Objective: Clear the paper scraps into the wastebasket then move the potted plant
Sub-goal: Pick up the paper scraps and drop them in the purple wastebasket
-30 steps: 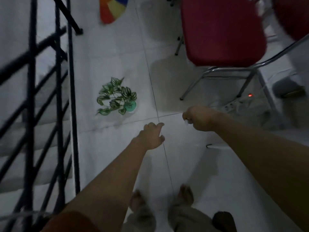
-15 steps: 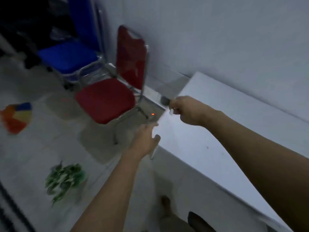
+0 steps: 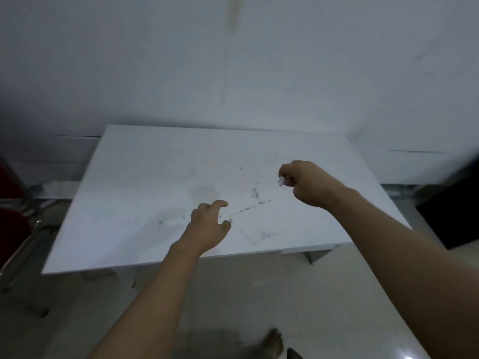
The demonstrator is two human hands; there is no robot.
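Observation:
A white table [image 3: 145, 182] with grey scuff marks fills the middle of the head view, against a white wall. My right hand [image 3: 305, 183] hovers over its right half, fingers closed on a small white paper scrap [image 3: 281, 181] that sticks out at the fingertips. My left hand [image 3: 210, 224] hangs over the table's front middle, fingers loosely curled and apart, holding nothing. The potted plant and the wastebasket are out of view.
A red chair with a metal frame [image 3: 15, 229] stands at the left edge beside the table. A dark object [image 3: 451, 203] sits at the far right. My bare foot [image 3: 272, 343] is on the pale tiled floor below the table's front edge.
My view has swung right from the floor, plant and chairs onto the table top. Both hands now hover over the table; the right hand stays closed on the scrap.

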